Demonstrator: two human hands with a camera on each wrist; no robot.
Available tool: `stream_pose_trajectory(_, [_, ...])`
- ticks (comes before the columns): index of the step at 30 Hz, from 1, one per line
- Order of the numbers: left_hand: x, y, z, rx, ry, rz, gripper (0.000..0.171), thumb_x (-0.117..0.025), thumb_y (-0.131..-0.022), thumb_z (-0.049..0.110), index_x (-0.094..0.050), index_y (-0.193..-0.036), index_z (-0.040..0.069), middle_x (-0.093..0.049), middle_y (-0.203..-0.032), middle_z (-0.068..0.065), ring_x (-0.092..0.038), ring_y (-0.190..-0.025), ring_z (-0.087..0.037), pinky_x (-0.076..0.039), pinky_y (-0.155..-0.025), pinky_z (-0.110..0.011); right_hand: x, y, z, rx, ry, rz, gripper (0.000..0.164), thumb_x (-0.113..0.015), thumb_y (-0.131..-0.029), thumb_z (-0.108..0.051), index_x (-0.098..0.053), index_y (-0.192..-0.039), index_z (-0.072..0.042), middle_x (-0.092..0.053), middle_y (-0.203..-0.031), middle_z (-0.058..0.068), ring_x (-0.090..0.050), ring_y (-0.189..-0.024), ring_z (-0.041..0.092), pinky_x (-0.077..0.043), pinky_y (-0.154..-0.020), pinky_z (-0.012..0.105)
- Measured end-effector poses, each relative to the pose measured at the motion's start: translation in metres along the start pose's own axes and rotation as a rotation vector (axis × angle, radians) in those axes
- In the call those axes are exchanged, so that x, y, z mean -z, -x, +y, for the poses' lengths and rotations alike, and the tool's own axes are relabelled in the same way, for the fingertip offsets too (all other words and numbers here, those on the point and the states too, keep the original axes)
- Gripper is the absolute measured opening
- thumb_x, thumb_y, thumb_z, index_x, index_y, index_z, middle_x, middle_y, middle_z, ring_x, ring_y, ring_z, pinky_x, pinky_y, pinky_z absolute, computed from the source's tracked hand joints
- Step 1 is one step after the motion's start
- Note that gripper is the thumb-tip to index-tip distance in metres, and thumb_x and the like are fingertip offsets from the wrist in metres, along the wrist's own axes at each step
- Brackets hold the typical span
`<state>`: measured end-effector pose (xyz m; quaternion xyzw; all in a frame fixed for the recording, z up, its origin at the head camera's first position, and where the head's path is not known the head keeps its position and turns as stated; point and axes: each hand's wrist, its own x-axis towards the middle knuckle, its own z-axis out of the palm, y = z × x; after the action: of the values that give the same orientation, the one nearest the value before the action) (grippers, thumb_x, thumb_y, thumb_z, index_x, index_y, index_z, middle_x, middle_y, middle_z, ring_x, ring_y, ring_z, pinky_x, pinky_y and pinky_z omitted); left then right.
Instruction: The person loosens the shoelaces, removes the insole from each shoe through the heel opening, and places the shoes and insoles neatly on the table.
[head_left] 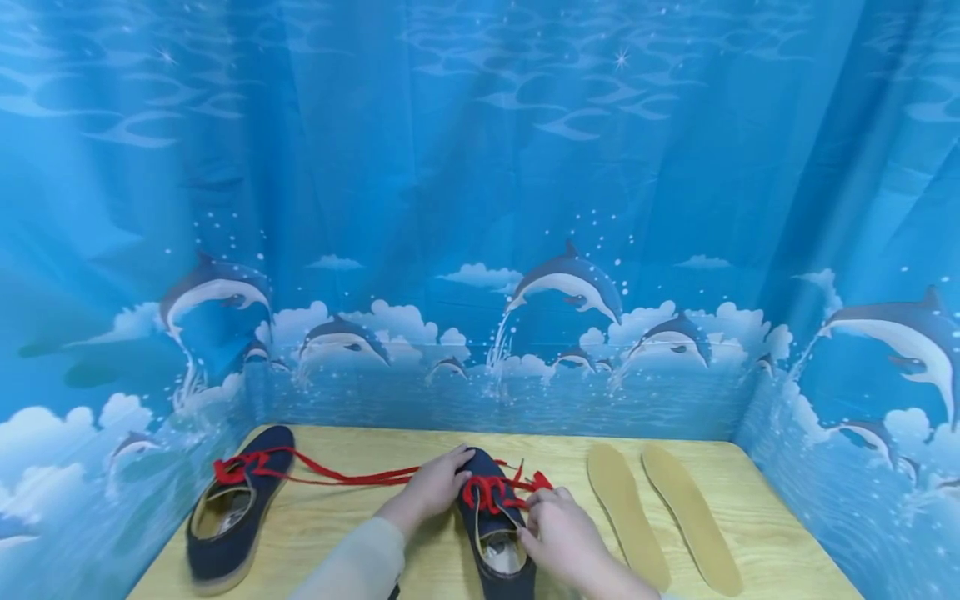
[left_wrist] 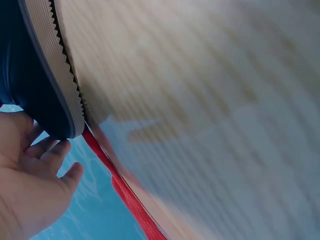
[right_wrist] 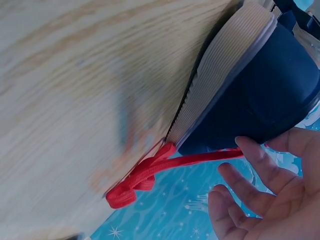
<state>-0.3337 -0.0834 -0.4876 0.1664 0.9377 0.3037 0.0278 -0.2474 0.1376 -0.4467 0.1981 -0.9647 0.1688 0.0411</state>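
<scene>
A dark blue shoe (head_left: 480, 463) with a pale ribbed sole lies in front of me, toe pointing away. My left hand (head_left: 435, 487) holds its toe from the left, with fingertips curled against the toe edge in the left wrist view. On the other side, my right hand (head_left: 562, 529) grips the shoe's upper beside the opening, thumb on the rim and index fingertip on the side (right_wrist: 240, 142). Red lace (head_left: 487, 493) runs through the eyelets, and a bunched end (right_wrist: 150, 175) rests on the table beyond the right fingers.
A matching shoe (head_left: 217, 557) stands at the left, its long red laces (head_left: 345, 478) stretched across toward my left hand. Two tan insoles, one nearer (head_left: 626, 508) and one farther right (head_left: 692, 518), lie on the wooden table (head_left: 780, 533). A dolphin-print curtain (head_left: 480, 208) surrounds it.
</scene>
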Motion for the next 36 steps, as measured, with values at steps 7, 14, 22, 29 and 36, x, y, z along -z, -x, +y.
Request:
stream_pose_trajectory(7, [0.000, -0.010, 0.000, 0.032, -0.006, 0.010, 0.041, -0.058, -0.103, 0.021, -0.057, -0.143, 0.013, -0.044, -0.154, -0.014, -0.045, -0.137, -0.040, -0.039, -0.110, -0.057, -0.006, -0.003, -0.006, 0.042, 0.031, 0.068, 0.040, -0.078, -0.083, -0.028, -0.050, -0.056, -0.021, -0.068, -0.100, 0.000, -0.056, -0.088, 0.021, -0.052, -0.074, 0.035])
stream_pose_trajectory(14, [-0.002, -0.017, -0.004, 0.097, 0.026, 0.068, 0.036, -0.062, -0.101, 0.023, -0.065, -0.136, 0.017, -0.053, -0.147, -0.011, -0.049, -0.134, -0.038, -0.042, -0.107, -0.057, -0.012, -0.007, -0.012, 0.073, 0.050, 0.128, 0.040, -0.078, -0.082, -0.027, -0.050, -0.054, -0.021, -0.069, -0.099, 0.001, -0.057, -0.090, 0.023, -0.052, -0.078, 0.036])
stream_pose_trajectory(22, [0.000, -0.012, -0.006, 0.059, 0.035, 0.106, 0.034, -0.059, -0.102, 0.022, -0.066, -0.133, 0.012, -0.059, -0.140, -0.014, -0.053, -0.129, -0.039, -0.043, -0.106, -0.056, -0.009, -0.007, -0.011, 0.025, 0.022, 0.106, 0.038, -0.079, -0.082, -0.031, -0.053, -0.057, -0.022, -0.069, -0.102, 0.001, -0.057, -0.091, 0.023, -0.053, -0.075, 0.036])
stream_pose_trajectory(29, [0.008, 0.018, 0.023, 0.099, -0.005, 0.265, 0.034, -0.060, -0.102, 0.028, -0.069, -0.128, 0.010, -0.069, -0.125, -0.011, -0.063, -0.117, -0.033, -0.052, -0.097, -0.052, 0.012, 0.001, -0.004, -0.015, -0.057, 0.065, 0.024, -0.077, -0.086, -0.032, -0.065, -0.066, -0.024, -0.068, -0.105, 0.001, -0.057, -0.094, 0.024, -0.054, -0.075, 0.042])
stream_pose_trajectory(36, [0.012, 0.048, 0.058, 0.081, -0.157, 0.381, 0.041, -0.061, -0.099, 0.041, -0.070, -0.128, 0.013, -0.065, -0.131, -0.010, -0.060, -0.121, -0.032, -0.049, -0.099, -0.056, 0.034, 0.008, 0.014, -0.018, -0.094, 0.059, 0.019, -0.078, -0.086, -0.027, -0.067, -0.071, -0.023, -0.067, -0.107, 0.005, -0.059, -0.102, 0.031, -0.053, -0.085, 0.050])
